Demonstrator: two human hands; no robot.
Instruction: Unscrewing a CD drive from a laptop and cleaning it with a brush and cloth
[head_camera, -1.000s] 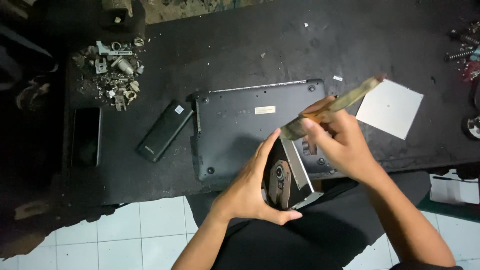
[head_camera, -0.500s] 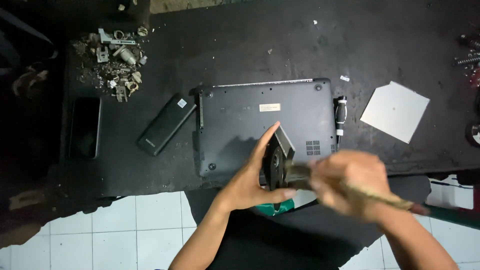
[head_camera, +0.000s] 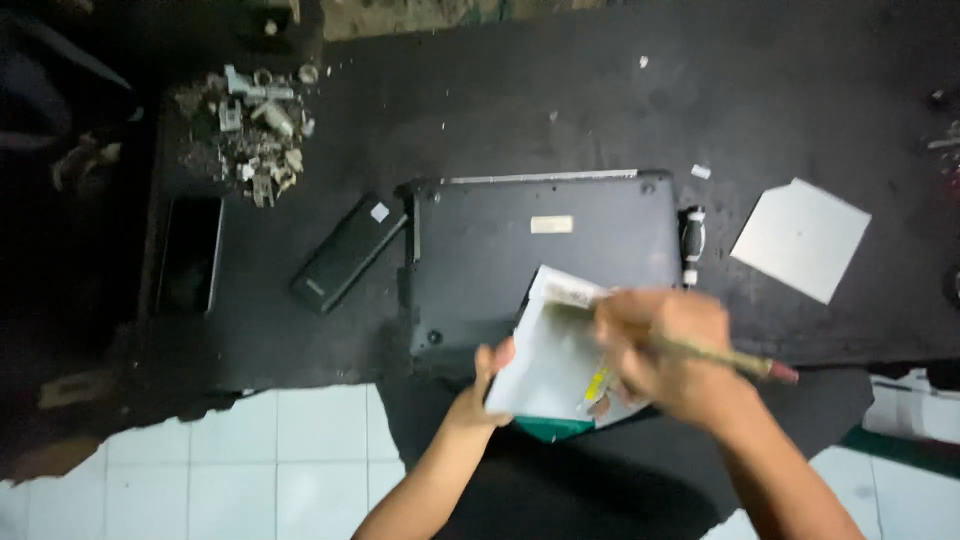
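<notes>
A person's left hand (head_camera: 478, 392) gripped a flat silver optical drive (head_camera: 556, 352), already out of the upturned black laptop (head_camera: 545, 255) on the bench (head_camera: 780, 90), while the right hand (head_camera: 668, 352) clasped a long-handled brush (head_camera: 735, 360) against it. The laptop's base remained closed; blur hid the brush tip.

The laptop (head_camera: 545, 265) lies upside down near the front edge of the bench (head_camera: 780, 90). Left of it lie a battery pack (head_camera: 348, 253) and a phone (head_camera: 190, 255). A pile of small parts (head_camera: 250, 130) sits toward the back left corner. A sheet of paper (head_camera: 800, 238) lies right of the laptop, with a small tool (head_camera: 691, 243) between them.
</notes>
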